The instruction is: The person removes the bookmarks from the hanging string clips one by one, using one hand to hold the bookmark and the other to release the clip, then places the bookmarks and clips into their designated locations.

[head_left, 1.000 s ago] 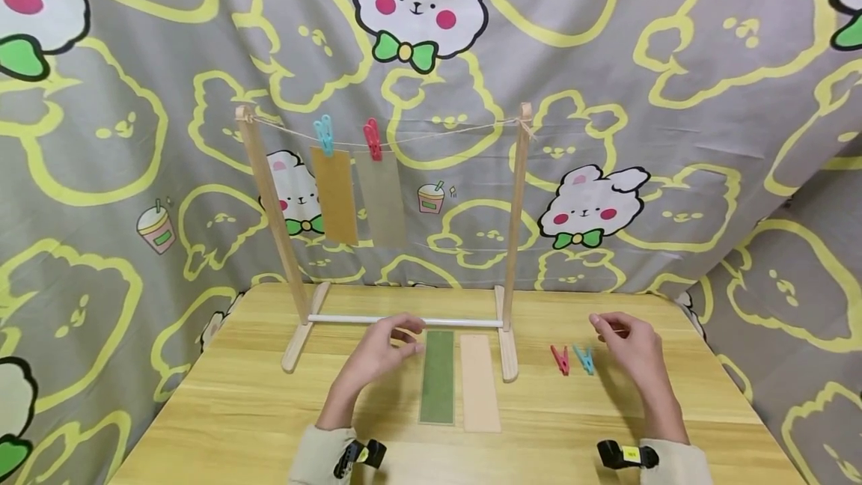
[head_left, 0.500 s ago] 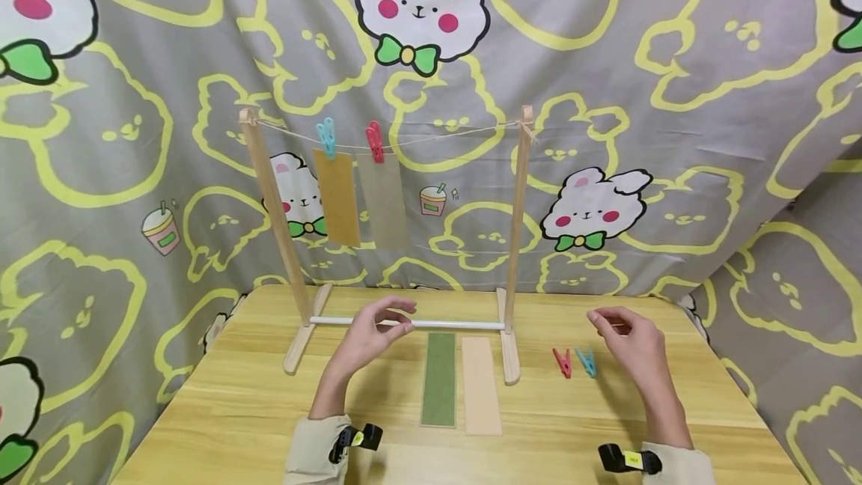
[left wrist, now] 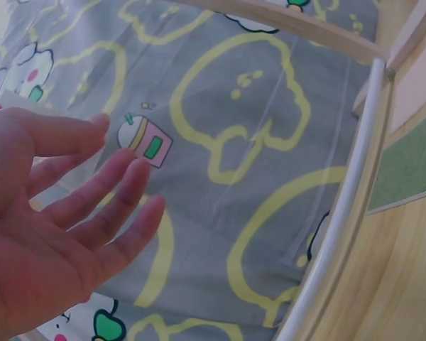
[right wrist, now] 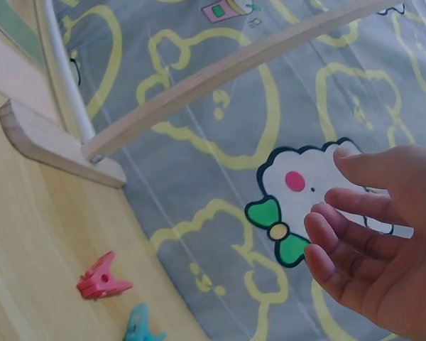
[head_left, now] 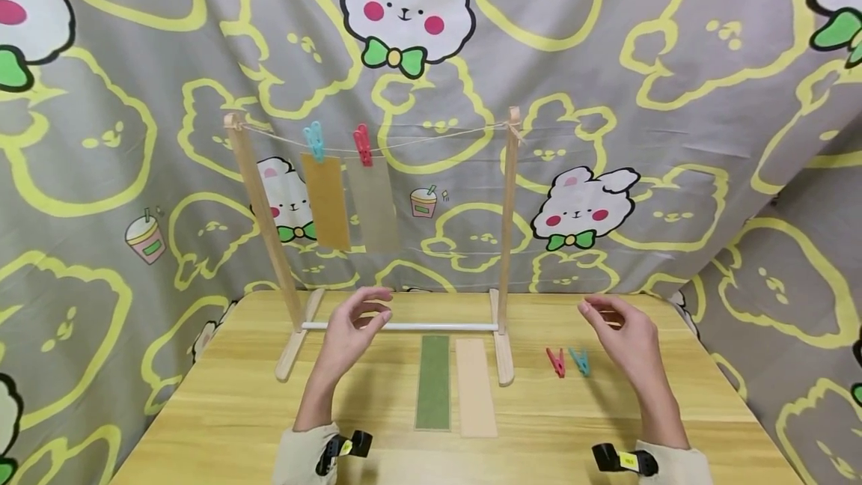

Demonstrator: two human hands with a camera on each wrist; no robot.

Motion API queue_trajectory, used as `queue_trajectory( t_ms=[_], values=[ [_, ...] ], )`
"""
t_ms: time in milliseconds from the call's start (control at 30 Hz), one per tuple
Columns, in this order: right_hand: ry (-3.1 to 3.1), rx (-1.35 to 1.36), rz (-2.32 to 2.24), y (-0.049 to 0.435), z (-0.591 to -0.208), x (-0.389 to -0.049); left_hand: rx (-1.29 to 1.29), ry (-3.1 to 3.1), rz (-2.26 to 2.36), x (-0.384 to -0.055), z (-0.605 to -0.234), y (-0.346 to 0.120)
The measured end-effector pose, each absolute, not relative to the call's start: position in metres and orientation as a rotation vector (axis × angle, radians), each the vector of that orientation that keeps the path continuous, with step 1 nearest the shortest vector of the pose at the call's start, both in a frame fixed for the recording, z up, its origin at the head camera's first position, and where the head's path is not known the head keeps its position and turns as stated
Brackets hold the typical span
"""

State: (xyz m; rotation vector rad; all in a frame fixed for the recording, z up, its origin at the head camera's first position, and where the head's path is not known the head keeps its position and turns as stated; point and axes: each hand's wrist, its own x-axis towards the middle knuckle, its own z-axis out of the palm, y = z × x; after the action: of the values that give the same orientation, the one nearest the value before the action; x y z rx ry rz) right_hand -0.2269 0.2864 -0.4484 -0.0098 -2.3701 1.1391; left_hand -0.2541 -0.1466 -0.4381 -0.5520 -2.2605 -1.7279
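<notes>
My left hand (head_left: 353,331) hovers over the table left of a green strip (head_left: 433,382), its fingers loosely bent around nothing. Beside that strip lies a pale peach strip (head_left: 476,388). Above the table at the right, my right hand (head_left: 625,335) is held with relaxed, empty fingers. Closest to it are a blue clothespin (head_left: 580,362) and a red clothespin (head_left: 556,362) lying on the wood. In the right wrist view the red clothespin (right wrist: 103,278) is well apart from the fingers.
A wooden stand with two posts (head_left: 509,223) carries a string. On it hang an ochre strip (head_left: 326,204) under a blue clothespin (head_left: 313,142) and a grey-beige strip (head_left: 373,204) under a red clothespin (head_left: 363,145). A white rod (head_left: 431,327) joins the feet. Behind hangs a patterned curtain (head_left: 673,133).
My left hand has drawn away from the green strip, moving left and up. The right hand has risen slightly. The strips and clothespins stay where they were on the table and string.
</notes>
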Motion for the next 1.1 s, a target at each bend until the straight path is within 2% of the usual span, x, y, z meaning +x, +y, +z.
queue_trajectory(
  t_ms=[533,1100],
  values=[
    [-2.306,0.106,1.179,0.264,-0.422,-0.214,-0.519,-2.077,-1.766,-0.252,-0.432,-0.151],
    [-2.096,0.433,1.287,0.223,-0.411,-0.214,-0.497,-1.983,-1.755,-0.246,-0.425,-0.161]
  ],
)
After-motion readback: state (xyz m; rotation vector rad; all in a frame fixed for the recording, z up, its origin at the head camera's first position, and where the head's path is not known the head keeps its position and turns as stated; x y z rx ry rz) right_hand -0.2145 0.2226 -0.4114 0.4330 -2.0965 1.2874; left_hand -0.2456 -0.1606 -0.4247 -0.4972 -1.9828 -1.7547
